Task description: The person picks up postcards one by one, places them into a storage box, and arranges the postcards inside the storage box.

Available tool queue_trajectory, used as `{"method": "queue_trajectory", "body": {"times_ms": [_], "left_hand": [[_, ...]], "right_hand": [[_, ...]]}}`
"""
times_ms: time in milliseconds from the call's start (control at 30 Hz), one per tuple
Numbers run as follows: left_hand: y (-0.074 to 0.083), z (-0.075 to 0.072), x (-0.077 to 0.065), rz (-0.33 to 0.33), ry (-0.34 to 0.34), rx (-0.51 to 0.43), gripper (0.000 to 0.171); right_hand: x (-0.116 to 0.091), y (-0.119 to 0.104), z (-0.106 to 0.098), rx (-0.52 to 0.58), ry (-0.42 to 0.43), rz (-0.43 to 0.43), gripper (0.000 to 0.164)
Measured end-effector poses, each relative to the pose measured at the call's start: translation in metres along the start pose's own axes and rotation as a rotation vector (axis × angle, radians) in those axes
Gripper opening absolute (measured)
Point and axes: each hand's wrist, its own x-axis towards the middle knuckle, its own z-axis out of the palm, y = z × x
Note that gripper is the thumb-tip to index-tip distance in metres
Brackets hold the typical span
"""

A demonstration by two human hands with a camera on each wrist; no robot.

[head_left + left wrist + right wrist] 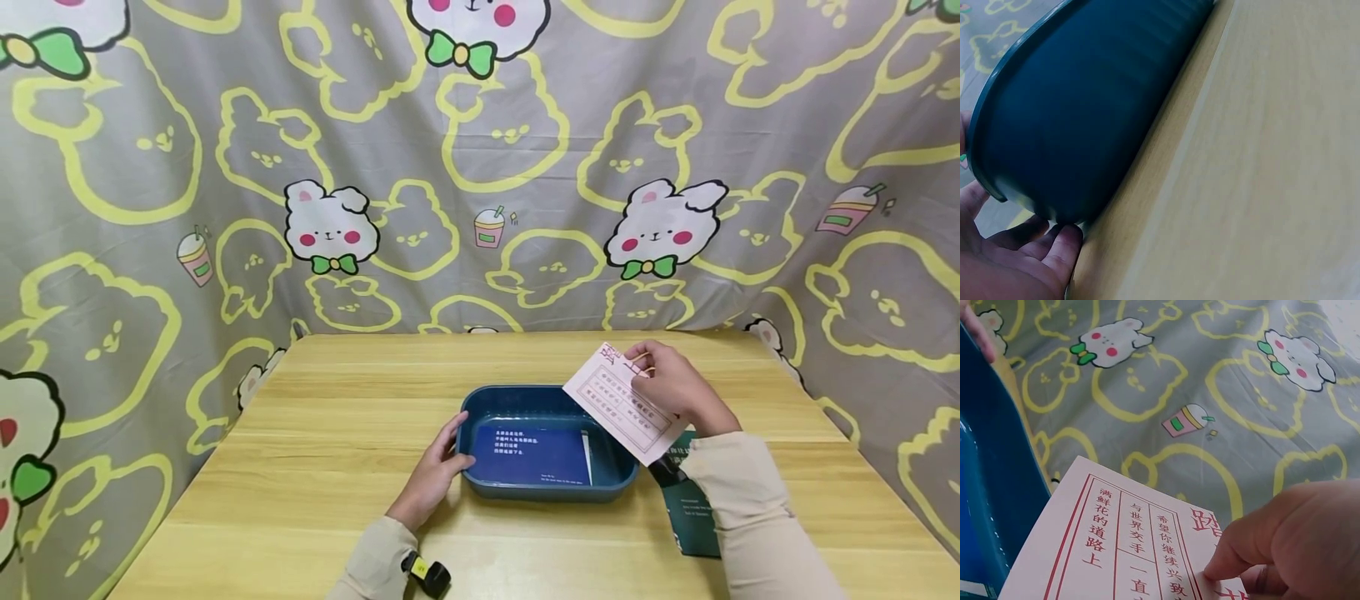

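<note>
At its left end, my left hand grips a dark teal plastic basin, thumb by the rim and other fingers along the outer wall. In the left wrist view the fingertips touch the wall low down, close to the table. A dark blue card with white print lies inside the basin. My right hand pinches a pale pink card with red Chinese print by its upper edge. This card is tilted over the basin's right end and covers part of the rim.
A dark green printed card lies on the wooden table right of the basin, partly under my right sleeve. A black strap with a yellow label is at my left sleeve. A patterned grey curtain hangs behind the table.
</note>
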Motion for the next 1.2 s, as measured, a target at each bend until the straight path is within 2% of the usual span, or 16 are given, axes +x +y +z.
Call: {"method": "queue_trajectory", "body": {"times_ms": [300,933,1200], "left_hand": [[-0.001,0.000,0.000,0.011,0.000,0.002,0.064],[-0.002,-0.001,0.001,0.012,-0.003,0.001,0.064],[-0.003,-0.001,0.001,0.009,0.002,-0.003,0.064]], "right_hand": [[0.007,-0.011,0.013,0.005,-0.021,-0.014,0.036],[0.017,-0.022,0.048,0.005,-0.073,-0.141,0.033],[0.017,-0.027,0.063,-0.006,-0.118,-0.144,0.032]]}}
